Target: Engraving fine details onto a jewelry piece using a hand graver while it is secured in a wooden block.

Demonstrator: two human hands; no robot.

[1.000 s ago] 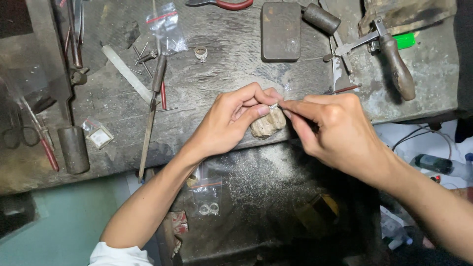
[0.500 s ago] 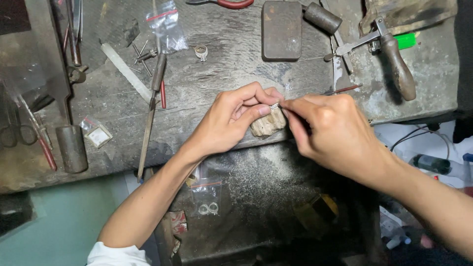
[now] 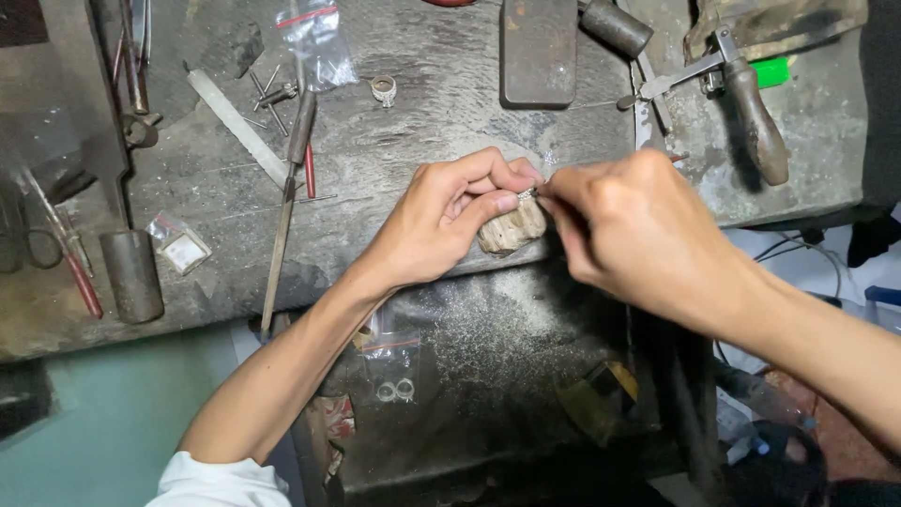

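Barely any shift since a second ago: our left hand [image 3: 450,221] pinches a small silver piece [image 3: 527,194] on the wooden peg [image 3: 511,228] at the desk [image 3: 422,122] front edge, right hand [image 3: 638,230] closed on a thin tool; a slip could flick it into the tray below.

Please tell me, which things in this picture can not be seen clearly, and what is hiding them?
- Small shiny piece, head view: too small to identify, pinched by left hand fingers.
- What the right hand holds: hidden behind its own knuckles.
- Wooden peg: partly covered by both hands.
- Red tool: cut off by the top edge.
- Lower tray: its far right lies in shadow.
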